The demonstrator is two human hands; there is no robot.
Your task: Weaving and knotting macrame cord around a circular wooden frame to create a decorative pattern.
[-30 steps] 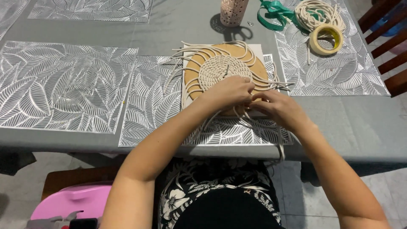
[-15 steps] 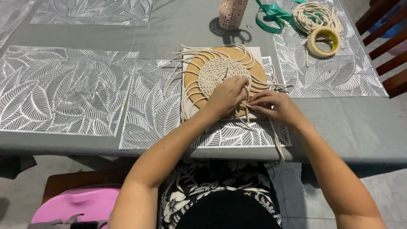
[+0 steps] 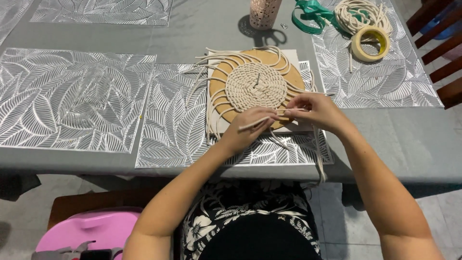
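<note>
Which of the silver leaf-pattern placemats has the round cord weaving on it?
The middle placemat, right before the person; it lies under the cork board and weaving. The others hold none.

A single camera, worn on the seated person's head, looks steeply down and forward over the near edge of the grey bench (image 3: 192, 29), close enough that both forearms rise from the bottom of the frame and the left hand (image 3: 250, 127) and right hand (image 3: 313, 110) sit just right of centre. The view runs from the person's patterned lap (image 3: 250, 226) and the tiled floor (image 3: 29, 216) below the bench edge to the far side of the bench at the top, with wooden chair slats (image 3: 442, 48) at the upper right corner. There is no second view, so nothing is shared.
</note>
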